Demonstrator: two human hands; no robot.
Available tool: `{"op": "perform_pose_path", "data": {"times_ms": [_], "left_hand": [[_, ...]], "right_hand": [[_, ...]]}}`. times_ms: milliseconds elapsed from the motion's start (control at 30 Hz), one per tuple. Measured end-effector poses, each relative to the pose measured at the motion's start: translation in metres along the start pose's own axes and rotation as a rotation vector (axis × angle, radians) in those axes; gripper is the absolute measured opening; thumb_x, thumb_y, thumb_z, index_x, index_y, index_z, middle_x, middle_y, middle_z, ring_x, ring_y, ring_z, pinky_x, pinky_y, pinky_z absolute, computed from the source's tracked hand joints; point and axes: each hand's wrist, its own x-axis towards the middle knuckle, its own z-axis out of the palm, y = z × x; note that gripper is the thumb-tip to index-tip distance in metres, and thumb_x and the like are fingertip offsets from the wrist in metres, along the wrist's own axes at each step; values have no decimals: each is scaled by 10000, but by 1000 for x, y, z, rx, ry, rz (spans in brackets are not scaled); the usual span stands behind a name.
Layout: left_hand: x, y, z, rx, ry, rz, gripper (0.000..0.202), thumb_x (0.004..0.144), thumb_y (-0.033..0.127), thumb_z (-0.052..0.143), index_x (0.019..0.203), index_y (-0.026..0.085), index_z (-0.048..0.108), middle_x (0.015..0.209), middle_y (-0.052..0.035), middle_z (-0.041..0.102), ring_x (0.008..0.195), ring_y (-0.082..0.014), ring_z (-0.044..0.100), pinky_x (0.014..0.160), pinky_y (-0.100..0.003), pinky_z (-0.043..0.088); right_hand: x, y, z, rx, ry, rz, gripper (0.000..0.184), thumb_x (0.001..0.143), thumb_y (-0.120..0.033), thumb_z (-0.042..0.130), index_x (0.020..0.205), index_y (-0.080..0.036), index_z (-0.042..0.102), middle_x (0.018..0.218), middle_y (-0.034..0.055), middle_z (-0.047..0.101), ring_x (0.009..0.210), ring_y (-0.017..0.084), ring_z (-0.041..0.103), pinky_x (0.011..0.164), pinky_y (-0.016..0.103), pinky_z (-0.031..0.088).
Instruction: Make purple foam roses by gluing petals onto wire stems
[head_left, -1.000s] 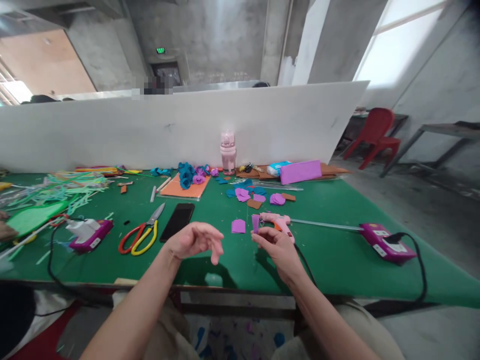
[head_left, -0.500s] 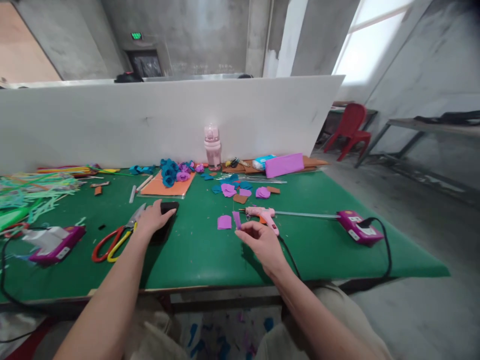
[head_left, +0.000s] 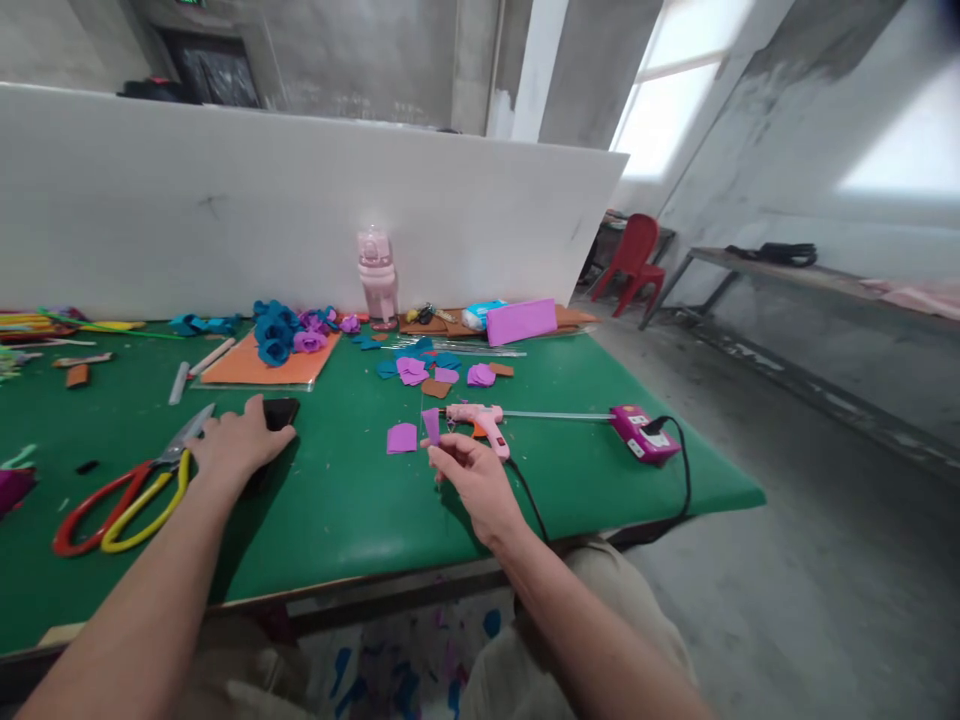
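Observation:
My left hand lies over a black phone, with the thumb across its right edge and a finger at the left edge; part of the phone is hidden. Beside that hand are big scissors with red and yellow handles. My right hand pinches a small purple paper piece upright between thumb and fingertips. Just beyond it a pink glue gun lies on its side, a clear glue stick sticking out of its back. Left of the pinched piece lie purple paper petals.
Blue and purple paper flowers rest on an orange sheet. A pink bottle stands before the white partition. Cut petals and a purple paper roll lie behind the gun. A purple power socket sits at right.
My view has turned to the right, so everything appears farther left. Both hands keep nearly the same places on the table, the right hand still pinching the purple paper piece.

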Motion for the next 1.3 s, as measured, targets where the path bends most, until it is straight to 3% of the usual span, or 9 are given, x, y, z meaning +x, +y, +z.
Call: {"op": "perform_pose_path", "data": {"times_ms": [100,167,333,533,733,933,1167,1300], "left_hand": [[2,-2,2,5,7,21,692,734,593,320,1263,147,355,1205,-264,485,1128,-455,399,836,-593,291],[3,-3,2,4,21,28,686,727,589,339,1255,152,369,1197,-267,495,1115,-456,408,818,-592,302],[3,-3,1,-14,9,21,696,720,572,362,1279,157,364,1205,-267,499,1117,-454,406,818,-590,304],[3,-3,0,-8,-15,22,710,736,553,343,1336,177,297,1247,-252,473,1149,-449,386,839,-581,293],[7,-2,-1,11,-17,3,675,714,548,372,1277,176,359,1177,-247,542,1106,-449,433,820,-564,305],[5,0,-2,25,-8,6,648,704,555,372,1219,164,410,1124,-254,571,1084,-453,447,818,-550,299],[4,-1,0,36,-3,8,698,712,566,352,1299,186,335,1180,-247,539,1103,-450,436,820,-565,296],[5,-1,0,40,-3,19,658,720,540,355,1257,162,373,1145,-259,555,1090,-452,441,809,-549,306]], "right_hand": [[-2,-3,2,88,-32,37,194,711,-347,638,797,-173,638,670,-6,579,575,83,507,588,230,416],[-2,-4,3,163,-61,56,212,722,-367,629,810,-175,627,652,-14,559,519,69,468,520,214,391],[-4,-10,6,280,-131,30,189,758,-361,604,808,-181,633,610,-34,469,444,40,254,389,189,174],[-4,-13,6,340,-124,54,220,739,-376,629,766,-161,667,664,-3,504,479,41,290,403,200,167],[-1,-8,3,369,-79,94,200,665,-340,701,737,-157,671,662,4,551,484,45,355,410,200,210],[-1,-7,2,340,-106,107,212,683,-355,684,753,-155,685,636,-3,544,477,43,349,412,199,223],[-1,-6,3,318,-106,128,218,661,-354,700,736,-150,681,641,-4,547,476,39,353,416,199,234],[-1,-7,4,303,-88,114,217,676,-354,686,740,-147,687,628,-5,541,472,39,351,414,196,229]]}}
